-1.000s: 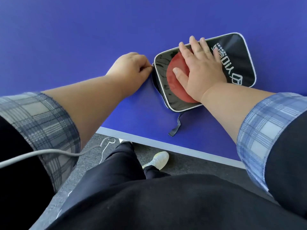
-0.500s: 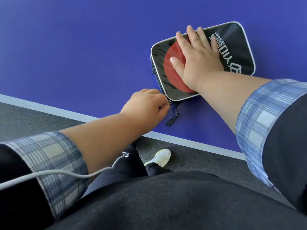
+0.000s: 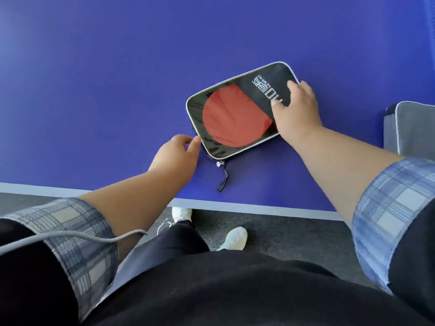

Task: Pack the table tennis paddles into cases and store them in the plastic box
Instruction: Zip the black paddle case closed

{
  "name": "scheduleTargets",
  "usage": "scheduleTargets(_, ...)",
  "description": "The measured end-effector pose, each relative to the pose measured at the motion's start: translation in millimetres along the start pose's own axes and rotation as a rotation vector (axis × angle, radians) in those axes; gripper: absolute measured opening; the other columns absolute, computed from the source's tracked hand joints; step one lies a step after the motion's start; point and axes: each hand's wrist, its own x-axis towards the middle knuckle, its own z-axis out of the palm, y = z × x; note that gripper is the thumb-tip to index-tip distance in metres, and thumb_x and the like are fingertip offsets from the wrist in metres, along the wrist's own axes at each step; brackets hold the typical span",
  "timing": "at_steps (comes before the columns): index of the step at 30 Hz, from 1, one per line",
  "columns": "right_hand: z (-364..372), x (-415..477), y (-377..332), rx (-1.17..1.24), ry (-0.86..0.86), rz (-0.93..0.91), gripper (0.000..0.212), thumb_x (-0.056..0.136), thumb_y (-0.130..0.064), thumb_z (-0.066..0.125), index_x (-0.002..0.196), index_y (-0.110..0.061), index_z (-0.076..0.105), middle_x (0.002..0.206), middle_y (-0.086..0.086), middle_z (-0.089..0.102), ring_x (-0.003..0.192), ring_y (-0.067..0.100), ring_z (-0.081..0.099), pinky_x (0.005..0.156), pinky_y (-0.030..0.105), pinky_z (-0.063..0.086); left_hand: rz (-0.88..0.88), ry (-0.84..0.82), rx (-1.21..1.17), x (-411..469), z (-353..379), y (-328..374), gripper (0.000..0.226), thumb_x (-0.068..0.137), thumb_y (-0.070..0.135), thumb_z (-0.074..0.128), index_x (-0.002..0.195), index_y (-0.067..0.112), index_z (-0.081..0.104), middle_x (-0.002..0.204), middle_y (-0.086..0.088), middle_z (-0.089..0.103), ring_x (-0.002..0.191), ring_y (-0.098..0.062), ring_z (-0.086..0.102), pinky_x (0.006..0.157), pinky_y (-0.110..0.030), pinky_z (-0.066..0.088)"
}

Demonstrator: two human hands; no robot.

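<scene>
A black paddle case [image 3: 268,87] with white piping lies flat on the blue table [image 3: 117,90]. Through its clear window I see the red paddle face [image 3: 231,121] inside. The zipper looks shut, and its pull and black strap [image 3: 223,176] lie loose on the table at the case's near corner. My left hand [image 3: 175,155] sits at the case's near-left edge, thumb and fingers closed against it. My right hand [image 3: 295,111] grips the right end of the case, fingers spread over the printed logo. The plastic box is out of view.
A grey case or pouch with white piping [image 3: 412,128] lies at the table's right edge. The table's white near border [image 3: 259,209] runs just below the case. Below it are dark carpet and my white shoes [image 3: 234,238]. A grey cable [image 3: 70,238] crosses my left sleeve.
My left hand has let go of the zipper pull and moved to the case's near-left edge. My right hand slid from the window to the case's right end.
</scene>
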Motion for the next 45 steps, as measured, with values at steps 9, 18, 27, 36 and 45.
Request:
scheduleTargets(9, -14.5, 7.2, 39.6, 0.371, -0.092, 0.293, 0.037, 0.086, -0.037, 0.064, 0.119, -0.021, 0.064, 0.115, -0.001, 0.070, 0.097, 0.020, 0.065, 0.071, 0.030, 0.050, -0.248, -0.119, -0.581, 27.9, 17.6, 41.4, 0.043, 0.081, 0.037, 0.076, 0.108, 0.026, 0.046, 0.106, 0.002, 0.064, 0.082, -0.018, 0.071, 0.066, -0.036, 0.063)
scheduleTargets(18, -32.1, -76.0, 28.1, 0.692, 0.137, 0.530, 0.052, 0.082, -0.030, 0.078, 0.120, -0.023, 0.043, 0.110, -0.005, 0.064, 0.082, 0.001, 0.056, 0.056, 0.020, 0.039, -0.014, -0.310, -0.394, 47.1, -26.6, 60.6, 0.041, 0.092, 0.020, 0.069, 0.123, 0.024, 0.042, 0.107, -0.008, 0.064, 0.079, -0.024, 0.069, 0.050, -0.025, 0.055)
scheduleTargets(27, -52.0, -145.7, 41.3, 0.831, 0.165, 0.637, 0.035, 0.074, -0.030, 0.087, 0.101, -0.027, 0.065, 0.096, -0.012, 0.075, 0.083, 0.002, 0.072, 0.071, 0.020, 0.056, 0.281, -0.524, -0.136, 58.3, -50.2, 126.7, 0.050, 0.092, 0.028, 0.068, 0.134, 0.042, 0.044, 0.114, 0.002, 0.066, 0.098, -0.020, 0.068, 0.070, -0.032, 0.056)
scheduleTargets(36, -76.7, -176.3, 96.4, 1.234, 0.342, 0.877, 0.032, 0.085, -0.027, 0.075, 0.113, -0.012, 0.068, 0.097, 0.007, 0.079, 0.088, 0.023, 0.077, 0.090, 0.047, 0.060, 0.430, -0.610, 0.064, 34.7, 13.0, 200.6, 0.047, 0.092, 0.028, 0.068, 0.132, 0.042, 0.048, 0.106, 0.000, 0.069, 0.082, -0.022, 0.067, 0.063, -0.032, 0.054)
scheduleTargets(45, -132.5, -186.9, 199.7, 1.347, 0.384, 0.862, 0.039, 0.089, -0.019, 0.073, 0.125, -0.017, 0.059, 0.113, 0.006, 0.074, 0.101, 0.025, 0.072, 0.093, 0.049, 0.058, 0.500, -0.578, 0.148, -13.9, 106.2, 310.9, 0.055, 0.081, 0.025, 0.063, 0.130, 0.048, 0.050, 0.105, 0.000, 0.069, 0.097, -0.032, 0.068, 0.078, -0.042, 0.056)
